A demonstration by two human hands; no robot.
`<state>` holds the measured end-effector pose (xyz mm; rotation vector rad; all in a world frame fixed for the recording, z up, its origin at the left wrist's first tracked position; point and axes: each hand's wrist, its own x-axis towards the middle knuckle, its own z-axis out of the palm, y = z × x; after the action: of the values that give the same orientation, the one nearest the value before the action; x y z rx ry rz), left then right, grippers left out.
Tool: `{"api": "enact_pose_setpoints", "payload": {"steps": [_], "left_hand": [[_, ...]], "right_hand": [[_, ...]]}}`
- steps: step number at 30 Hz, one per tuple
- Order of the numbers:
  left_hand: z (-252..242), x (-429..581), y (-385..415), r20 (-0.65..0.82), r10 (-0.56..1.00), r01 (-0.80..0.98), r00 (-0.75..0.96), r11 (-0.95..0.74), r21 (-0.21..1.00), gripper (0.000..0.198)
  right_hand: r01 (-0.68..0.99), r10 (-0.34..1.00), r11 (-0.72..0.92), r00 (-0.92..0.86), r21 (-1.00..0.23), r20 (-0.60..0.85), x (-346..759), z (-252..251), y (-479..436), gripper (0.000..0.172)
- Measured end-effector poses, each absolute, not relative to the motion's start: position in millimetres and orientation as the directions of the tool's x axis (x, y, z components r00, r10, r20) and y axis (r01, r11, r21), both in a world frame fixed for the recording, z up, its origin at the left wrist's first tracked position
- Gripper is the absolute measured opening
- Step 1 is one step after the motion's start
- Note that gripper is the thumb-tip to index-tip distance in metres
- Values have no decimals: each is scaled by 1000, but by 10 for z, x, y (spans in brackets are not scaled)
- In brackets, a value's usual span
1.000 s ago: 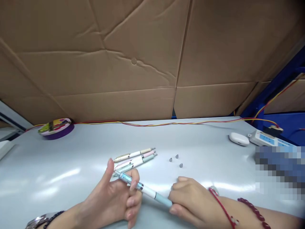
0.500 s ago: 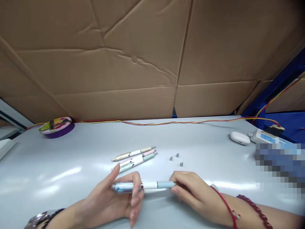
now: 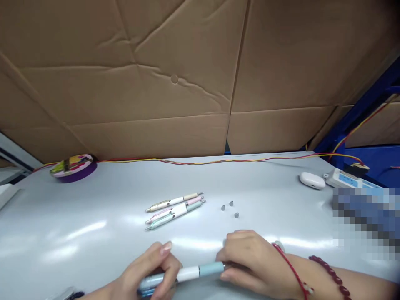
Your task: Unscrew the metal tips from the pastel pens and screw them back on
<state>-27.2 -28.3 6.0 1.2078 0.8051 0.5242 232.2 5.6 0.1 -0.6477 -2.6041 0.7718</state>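
Observation:
A light-blue and white pen [image 3: 189, 273] is held between my two hands, low over the near part of the table. My left hand [image 3: 150, 273] is closed around its clear blue clip end. At the other end, the fingertips of my right hand [image 3: 253, 262] pinch the tip, which they mostly hide. Beyond the hands lie three similar pens: a cream one [image 3: 173, 202], a pink one [image 3: 162, 214] and a green one [image 3: 175, 215]. Three small silvery cone-shaped pieces [image 3: 236, 215] rest to the right of those pens.
A round purple box [image 3: 76, 171] sits at the back left. At the right are a white earbud case [image 3: 311, 180], a power strip [image 3: 345, 179] and a blurred-out blue patch. Red and yellow wires [image 3: 193, 162] run along the back edge below a cardboard wall [image 3: 175, 100].
My left hand has moved nearer to me and its fingers have curled around the pen. The pen has come down toward me and tilted slightly; my right hand still pinches its tip.

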Motion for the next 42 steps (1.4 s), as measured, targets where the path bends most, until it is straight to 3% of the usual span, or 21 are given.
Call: {"api": "enact_pose_setpoints", "payload": {"steps": [4,8,10,12,15,17,21,26,31,34,39,42], "left_hand": [[172,-258,-265,-179,689,176,702,76,982,62],[196,-300,-276,57,669,225,741,-327,918,46],[187,-339,-300,186,685,347,705,-562,751,36],[176,-361,-312,284,686,497,670,-699,514,53],[148,-345,-278,327,649,615,687,-759,214,52],[115,-323,-231,273,673,671,687,-732,117,45],[60,-297,-164,151,769,747,621,-639,182,42],[89,-297,-173,101,742,709,663,-665,234,41],[93,-310,-184,112,739,693,664,-665,278,41],[72,-301,-161,99,757,697,645,-637,330,39],[49,-284,-149,76,795,719,602,-582,379,37],[39,-297,-164,77,790,709,608,-584,394,34]], "right_hand": [[311,593,687,-763,-657,258,2331,0,44,23],[166,664,676,-559,-718,496,2381,21,91,15],[162,734,647,-394,-745,553,2422,29,183,14],[230,839,540,-228,-810,495,2470,28,329,14],[301,928,372,-102,-878,359,2542,3,586,24],[353,946,325,-116,-878,303,2580,-21,720,28],[417,950,297,-221,-859,221,2596,-46,795,22],[512,932,319,-322,-797,166,2553,-40,739,16],[587,899,425,-362,-689,245,2534,-17,723,16],[659,861,508,-388,-555,327,2510,-8,630,16],[714,733,668,-583,-208,351,2439,-61,437,18],[679,703,704,-626,-208,337,2433,-86,412,17]]}}
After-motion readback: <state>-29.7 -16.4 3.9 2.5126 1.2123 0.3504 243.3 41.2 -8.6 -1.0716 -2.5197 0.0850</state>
